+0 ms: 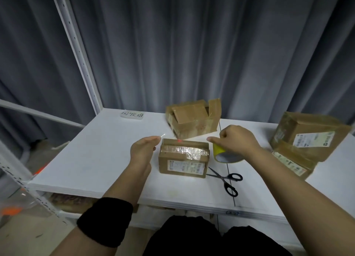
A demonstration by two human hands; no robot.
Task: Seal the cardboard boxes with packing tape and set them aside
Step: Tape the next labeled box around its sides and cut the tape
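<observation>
**Item:** small brown cardboard box with a white label on its near face and shiny clear tape across its top (183,158). It is standing on the white counter (96,159), lying between the two grips and a little below them, touching neither.

**Item:** roll of clear packing tape on a yellow core (223,154). The right hand (238,140) is curling its grip round the roll and holding it just right of the box, probably so a length can be drawn across the lid.

**Item:** free tape end (162,135), a thin glinting sliver. The left hand (143,150) is pinching it at the fingertips, just left of the box's far corner. The stretch between the grips is too clear to make out.

**Item:** black-handled scissors (228,181). They are lying open on the counter, on the near side of the right grip, handy for cutting.

**Item:** open-flapped brown cardboard box (194,119). It is sitting beyond both grips and appears unsealed.

**Item:** stacked taped brown boxes (307,138). They are resting well right of the right grip, apparently set aside.
</observation>
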